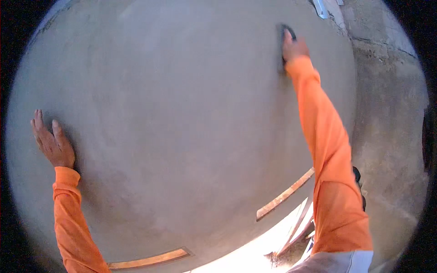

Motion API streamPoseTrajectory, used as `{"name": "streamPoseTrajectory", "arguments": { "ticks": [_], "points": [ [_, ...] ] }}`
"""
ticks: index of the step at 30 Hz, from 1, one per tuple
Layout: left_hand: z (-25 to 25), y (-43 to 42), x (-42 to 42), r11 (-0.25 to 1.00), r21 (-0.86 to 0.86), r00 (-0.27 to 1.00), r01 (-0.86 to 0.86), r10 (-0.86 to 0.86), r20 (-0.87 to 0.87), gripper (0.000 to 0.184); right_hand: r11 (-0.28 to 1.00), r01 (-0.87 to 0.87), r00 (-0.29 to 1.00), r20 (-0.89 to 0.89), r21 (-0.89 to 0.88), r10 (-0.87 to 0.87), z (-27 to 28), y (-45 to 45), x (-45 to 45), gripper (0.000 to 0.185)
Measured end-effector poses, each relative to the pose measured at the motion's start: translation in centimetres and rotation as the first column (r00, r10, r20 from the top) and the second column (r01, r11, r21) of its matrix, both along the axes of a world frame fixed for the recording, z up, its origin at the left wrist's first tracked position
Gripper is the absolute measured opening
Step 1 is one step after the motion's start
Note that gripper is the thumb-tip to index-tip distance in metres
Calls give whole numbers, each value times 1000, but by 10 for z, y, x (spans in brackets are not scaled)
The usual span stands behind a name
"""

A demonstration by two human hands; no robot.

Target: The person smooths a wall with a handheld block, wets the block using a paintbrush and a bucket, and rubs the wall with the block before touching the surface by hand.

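Right fingers first: they're curled round the dark hand tool [292,32], bent over its upper side, but the blur is heavy up here and I can't tell how hard they pinch or exactly where my thumb sits. The tool lies under my right hand [297,49], between my palm and the grey surface [182,113], its dark edge showing just beyond my fingertips and again down beside my wrist. I judge it light enough for one hand, stiff, not fragile; the raised back is the place to hold it, fingers wrapped, knuckles clear of the grey. If that surface is damp, the underside could slide easily or drag a little.

Across to the left: my left hand [57,148] is open, holding nothing, thumb well apart, the fingers fanned only slightly. It's at the grey surface, palm towards it; whether the whole palm touches, I can't see. The tool is well apart from it, up on my right.

Further out, orange sleeves [334,150] run back from both wrists. One wooden strip [284,195] slants beside my right forearm, another [150,260] lies low, near my left sleeve. Past my right arm, there's the rougher wall [387,113].
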State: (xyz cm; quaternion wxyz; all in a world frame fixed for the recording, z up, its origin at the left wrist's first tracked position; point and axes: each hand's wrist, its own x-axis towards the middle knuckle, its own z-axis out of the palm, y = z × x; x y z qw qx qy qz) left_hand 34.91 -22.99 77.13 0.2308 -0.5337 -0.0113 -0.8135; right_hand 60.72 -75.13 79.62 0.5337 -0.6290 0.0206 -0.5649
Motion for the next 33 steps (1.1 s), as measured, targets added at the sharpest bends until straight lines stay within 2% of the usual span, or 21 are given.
{"name": "streamPoseTrajectory", "arguments": {
  "ticks": [1,3,4,5,7,9,11,13,16,18,20,22,24,26,27,28,29,30,31,33],
  "points": [
    [2,-1,-1,1000,-3,1000,10,-10,-10,48,984,168,984,-56,-64,-172,-37,-13,23,53],
    [-6,0,1,1000,17,1000,-26,26,4,48,952,182,983,79,-245,-168,-127,27,1,44],
    [-5,1,0,1000,13,1000,-26,26,8,48,897,233,955,262,-376,-139,-148,52,-17,41],
    [-7,3,1,1000,7,1000,-17,17,10,48,818,304,899,431,-488,-77,-151,77,-36,37],
    [-8,8,3,1000,8,1000,-17,17,14,48,750,360,903,410,-555,-131,-91,84,-48,41],
    [-13,11,2,999,-8,999,47,-47,12,48,856,300,941,281,-422,-191,-10,50,-26,47],
    [-18,16,6,1000,-10,1000,24,-24,4,47,981,162,985,-37,-112,-167,20,0,18,53],
    [-20,18,2,1000,-15,1000,9,-9,19,47,986,166,977,-131,-21,-167,-29,-26,38,52],
    [-17,13,0,999,3,999,-51,51,13,47,919,190,979,142,-345,-149,-160,43,-12,42],
    [-17,11,0,999,45,1000,-1,1,1,47,782,270,909,416,-562,-14,-165,91,-46,40],
    [-21,18,2,1000,7,1000,-23,23,-5,47,746,335,894,443,-576,-59,-92,95,-52,44],
    [-29,20,5,998,-42,999,-46,45,-6,47,813,360,912,357,-457,-203,-11,72,-23,49],
    [-35,22,9,997,-59,999,-48,48,-3,47,883,273,957,199,-381,-210,10,48,-11,53],
    [-37,20,10,997,-60,999,-39,39,-8,47,942,172,984,15,-289,-175,-31,39,-9,51],
    [-37,20,11,998,-53,999,-32,32,-2,47,965,95,996,20,-245,-93,-70,43,-8,50],
    [-36,20,11,998,-50,1000,-28,28,-4,47,936,109,994,53,-335,-97,-114,60,-19,46],
    [-34,19,8,999,-32,1000,-24,24,2,48,856,89,987,162,-509,-6,-157,80,-35,42],
    [-31,18,8,1000,-11,1000,-19,20,15,48,730,147,941,322,-667,104,-186,103,-52,39],
    [-32,24,6,1000,-5,1000,-20,20,14,48,734,146,941,322,-663,103,-175,115,-58,39],
    [-32,46,9,985,27,986,-169,169,9,47,732,207,914,394,-649,92,-117,130,-68,41]
  ]
}}
